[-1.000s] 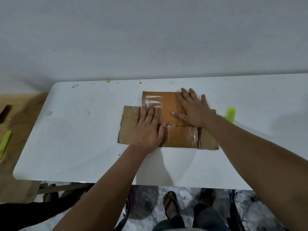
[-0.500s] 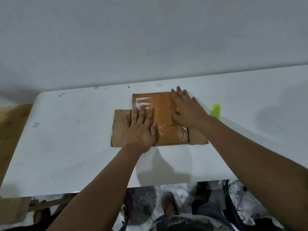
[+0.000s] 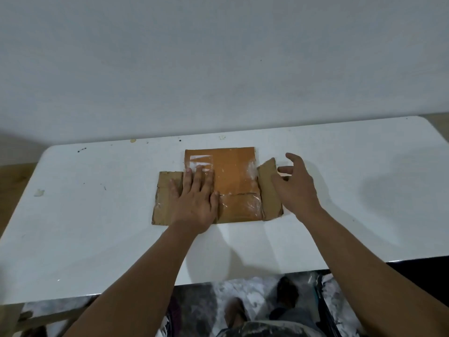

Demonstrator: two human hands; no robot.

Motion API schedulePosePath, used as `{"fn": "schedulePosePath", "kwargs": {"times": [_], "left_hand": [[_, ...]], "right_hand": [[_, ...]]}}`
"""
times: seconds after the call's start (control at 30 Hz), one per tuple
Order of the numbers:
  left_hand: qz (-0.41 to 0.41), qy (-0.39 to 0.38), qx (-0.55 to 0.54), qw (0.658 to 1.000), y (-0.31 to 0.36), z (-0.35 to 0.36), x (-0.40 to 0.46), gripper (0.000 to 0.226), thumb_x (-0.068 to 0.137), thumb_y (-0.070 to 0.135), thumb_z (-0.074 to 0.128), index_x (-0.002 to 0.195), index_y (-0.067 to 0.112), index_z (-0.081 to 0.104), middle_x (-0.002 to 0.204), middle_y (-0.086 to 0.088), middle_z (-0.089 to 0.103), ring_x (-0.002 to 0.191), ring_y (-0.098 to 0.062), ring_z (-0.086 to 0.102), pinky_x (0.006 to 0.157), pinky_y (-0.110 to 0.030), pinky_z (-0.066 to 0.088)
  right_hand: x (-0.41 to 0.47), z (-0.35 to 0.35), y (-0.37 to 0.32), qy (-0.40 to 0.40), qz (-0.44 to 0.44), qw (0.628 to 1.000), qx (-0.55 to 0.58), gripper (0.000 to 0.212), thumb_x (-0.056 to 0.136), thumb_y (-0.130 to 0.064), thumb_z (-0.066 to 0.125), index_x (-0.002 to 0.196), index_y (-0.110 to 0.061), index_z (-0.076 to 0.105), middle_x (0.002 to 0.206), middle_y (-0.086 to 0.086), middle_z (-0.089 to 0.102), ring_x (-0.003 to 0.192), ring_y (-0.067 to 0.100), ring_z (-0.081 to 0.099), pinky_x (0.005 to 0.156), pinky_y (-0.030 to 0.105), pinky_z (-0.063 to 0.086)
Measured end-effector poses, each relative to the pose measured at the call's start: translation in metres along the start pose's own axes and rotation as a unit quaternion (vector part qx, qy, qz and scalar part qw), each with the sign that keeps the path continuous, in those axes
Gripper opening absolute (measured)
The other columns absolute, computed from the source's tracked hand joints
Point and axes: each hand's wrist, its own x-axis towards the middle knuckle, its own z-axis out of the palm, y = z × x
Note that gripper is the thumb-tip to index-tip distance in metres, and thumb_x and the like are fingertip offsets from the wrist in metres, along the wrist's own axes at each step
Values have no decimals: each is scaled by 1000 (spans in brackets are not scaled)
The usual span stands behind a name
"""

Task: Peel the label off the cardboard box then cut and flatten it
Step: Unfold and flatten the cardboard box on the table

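Note:
The brown cardboard box lies cut open and flat on the white table, with shiny clear tape across its orange middle panel. My left hand presses palm-down on its left part, fingers spread. My right hand hovers just right of the box with fingers apart, holding nothing. The box's right flap stands tilted up beside that hand. The green tool seen earlier is hidden behind my right hand.
A plain wall rises right behind the table's far edge. Small specks and scraps dot the tabletop. The near table edge runs below my forearms, with the floor and my feet under it.
My right hand has lifted off the box and moved right, and the right flap has sprung up. My left hand has stayed pressed down. The camera has tilted up.

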Motion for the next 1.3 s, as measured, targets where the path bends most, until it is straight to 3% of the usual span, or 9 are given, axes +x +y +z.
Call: {"fn": "schedulePosePath", "kwargs": {"times": [0.13, 0.23, 0.37, 0.5, 0.63, 0.73, 0.97, 1.1, 1.3], "left_hand": [[2, -3, -1, 1000, -1, 1, 0, 65, 99, 54, -1, 159, 31, -9, 169, 0, -13, 154, -26, -18, 122, -59, -8], [3, 0, -2, 1000, -1, 1, 0, 65, 100, 55, 1, 159, 31, -10, 168, 1, -16, 154, -25, -20, 122, -58, -9], [12, -1, -26, 1000, -4, 0, -1, 69, 97, 57, -2, 160, 30, -3, 169, 1, -10, 154, -23, -18, 123, -54, -8], [39, 40, -139, 989, -10, -6, -4, 70, 98, 58, 9, 159, 25, 23, 169, -1, 13, 157, -22, 0, 126, -50, 4], [-127, 159, -182, 962, -27, -15, -17, 60, 100, 44, 32, 154, 18, 38, 164, -13, 29, 152, -35, 19, 122, -55, 14], [-300, 81, -228, 923, -39, -25, -18, 68, 100, 41, 42, 157, 10, 22, 163, -19, 26, 149, -40, 20, 119, -54, 20], [-280, 152, -435, 842, -53, -60, -2, 57, 101, 32, 47, 154, 20, 30, 121, -1, 61, 107, -25, 63, 97, -43, 51], [-95, 64, -336, 935, -39, -53, 10, 41, 105, 16, 45, 146, 16, 50, 119, -2, 58, 107, -20, 58, 88, -22, 46], [-42, 31, -122, 991, -15, -20, 6, 51, 108, 32, 31, 158, 25, 26, 167, 0, 19, 154, -25, 13, 123, -47, 16]], "right_hand": [[9, 19, -1, -68, -54, 995, 45, 35, 94, -21, 54, 128, -31, 57, 102, -12, 68, 79, 6, 63, 80, 30, 51], [16, 43, 8, -45, -161, 983, -73, 29, 95, -19, 53, 120, -30, 64, 114, -6, 62, 100, 14, 55, 93, 31, 43], [14, 77, 20, -37, -162, 956, -241, 46, 102, -36, 35, 146, -24, 35, 158, 7, 26, 143, 31, 22, 114, 46, 24], [13, 92, 29, -28, -139, 936, -321, 53, 102, -48, 25, 152, -30, 20, 164, 6, 10, 150, 28, 7, 117, 48, 17], [14, 96, 30, 0, -162, 921, -355, 53, 101, -45, 30, 151, -28, 25, 161, 10, 18, 148, 31, 14, 114, 49, 22], [14, 98, 32, 4, -160, 921, -354, 52, 100, -44, 31, 150, -28, 27, 161, 10, 21, 147, 32, 16, 113, 50, 24], [15, 97, 32, 3, -160, 920, -358, 52, 100, -44, 32, 150, -29, 27, 161, 10, 21, 147, 32, 17, 113, 50, 24], [15, 97, 31, 0, -155, 921, -356, 53, 101, -45, 28, 151, -30, 23, 162, 9, 16, 148, 32, 14, 114, 50, 22], [14, 98, 31, -6, -149, 923, -355, 54, 102, -46, 22, 153, -33, 15, 164, 7, 9, 149, 31, 9, 115, 50, 20]]}}
